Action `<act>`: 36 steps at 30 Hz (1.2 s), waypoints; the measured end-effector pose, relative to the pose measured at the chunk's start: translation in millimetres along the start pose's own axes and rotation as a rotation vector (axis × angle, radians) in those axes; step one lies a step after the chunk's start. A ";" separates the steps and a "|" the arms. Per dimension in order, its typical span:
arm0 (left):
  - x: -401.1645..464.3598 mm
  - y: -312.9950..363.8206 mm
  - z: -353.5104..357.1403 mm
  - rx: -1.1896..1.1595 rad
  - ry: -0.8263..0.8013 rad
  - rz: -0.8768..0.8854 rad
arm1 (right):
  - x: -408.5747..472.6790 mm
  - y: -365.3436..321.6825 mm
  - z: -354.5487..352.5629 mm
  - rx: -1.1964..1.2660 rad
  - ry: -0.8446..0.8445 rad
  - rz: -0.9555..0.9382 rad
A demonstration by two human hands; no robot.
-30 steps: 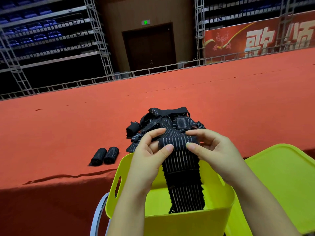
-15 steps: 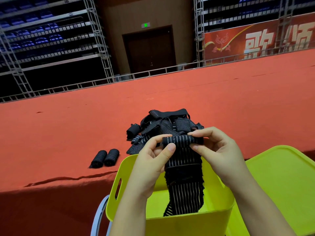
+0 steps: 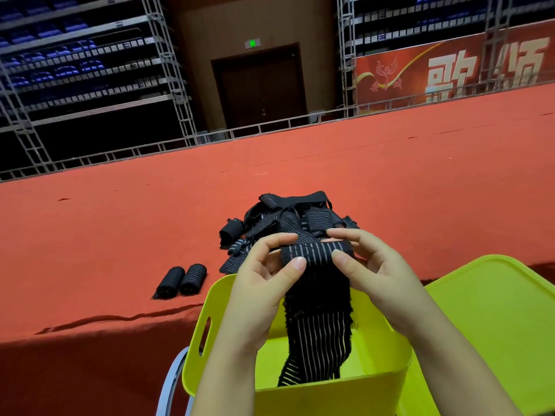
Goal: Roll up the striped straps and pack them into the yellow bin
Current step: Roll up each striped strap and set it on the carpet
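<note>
Hands hold one striped strap [image 3: 318,298] above the yellow bin [image 3: 300,394]: the left hand [image 3: 264,283] and the right hand [image 3: 378,277] each pinch an end of its partly rolled top between thumb and fingers, while the loose tail hangs down into the bin. Beyond them, a tangled pile of straps [image 3: 285,220] lies on the red-covered desk [image 3: 120,235]. Two rolled straps [image 3: 181,280] sit side by side to the left of the pile. A yellow lid [image 3: 495,325] lies to the right of the bin.

An indoor arena: tiered blue seats [image 3: 63,66] on scaffolding and a red banner [image 3: 450,70] beyond the hands, past the red-carpeted stage [image 3: 390,175].
</note>
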State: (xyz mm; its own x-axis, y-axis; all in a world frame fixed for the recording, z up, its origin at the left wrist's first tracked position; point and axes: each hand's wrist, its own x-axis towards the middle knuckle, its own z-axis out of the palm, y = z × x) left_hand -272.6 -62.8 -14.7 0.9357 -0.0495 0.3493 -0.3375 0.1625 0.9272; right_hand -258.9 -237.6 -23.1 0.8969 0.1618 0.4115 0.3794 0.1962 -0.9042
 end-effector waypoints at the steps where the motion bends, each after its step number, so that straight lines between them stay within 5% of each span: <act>1: 0.6 -0.3 -0.5 -0.009 -0.006 -0.001 | 0.4 1.2 0.2 0.002 0.003 0.018; 17: 4.9 -4.9 -5.4 -0.029 -0.048 -0.056 | 2.8 6.0 2.4 -0.025 0.028 -0.105; 24: 5.9 -5.2 -2.0 0.016 -0.023 -0.016 | 2.6 -0.3 -0.6 -0.061 -0.005 -0.017; 36: 5.3 -5.9 3.1 0.038 -0.079 -0.145 | 3.3 0.6 4.2 -0.194 0.150 -0.230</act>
State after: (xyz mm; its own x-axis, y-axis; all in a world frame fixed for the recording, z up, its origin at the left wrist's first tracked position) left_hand -265.9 -67.2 -17.9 0.9644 -0.1471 0.2196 -0.2047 0.1103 0.9726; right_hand -256.6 -233.0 -21.8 0.8008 -0.0122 0.5987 0.5989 0.0210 -0.8006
